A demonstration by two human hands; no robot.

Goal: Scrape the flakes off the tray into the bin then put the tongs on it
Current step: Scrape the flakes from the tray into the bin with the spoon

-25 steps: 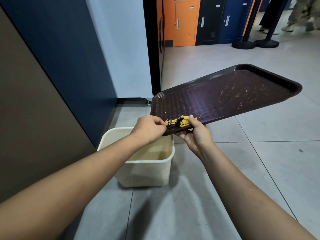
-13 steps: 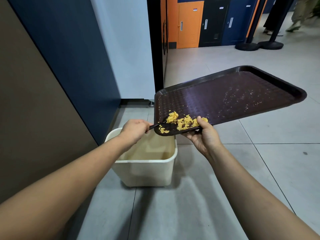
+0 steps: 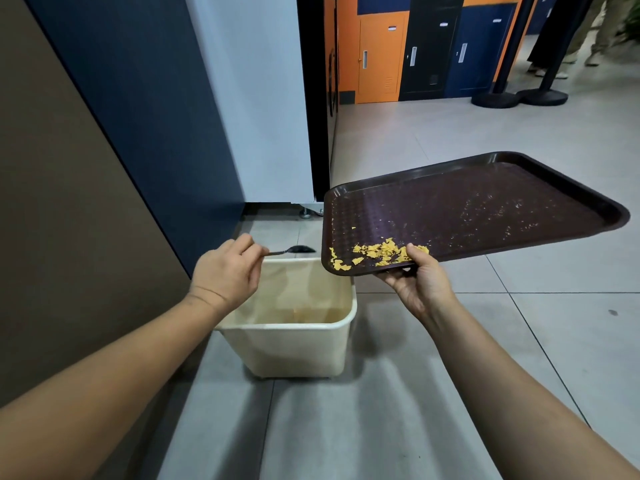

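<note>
The right hand (image 3: 420, 284) grips the near edge of the brown tray (image 3: 485, 202) from underneath, thumb hooked over the rim among the food, and holds it tipped so its near left corner sits lowest and just overhangs the bin (image 3: 294, 341); that slope looks meant to gather the yellow flakes (image 3: 377, 253) at the one corner from which they can drop straight in. They lie heaped along the near rim, touching the thumb, with a few right in the corner, while only fine crumbs dot the far right of the tray. The left hand (image 3: 227, 271) is closed around the handle of the tongs (image 3: 294, 250), whose dark scoop end points at the tray's corner and hangs in the air over the bin's far edge, just beside the tray but not touching it, probably poised between strokes. The cream bin stands on the tiled floor (image 3: 381, 410) against the dark wall panel (image 3: 138, 116); its inside shows stained walls, and I cannot tell whether any flakes lie at the bottom. Most of the scraping seems still to do.
</note>
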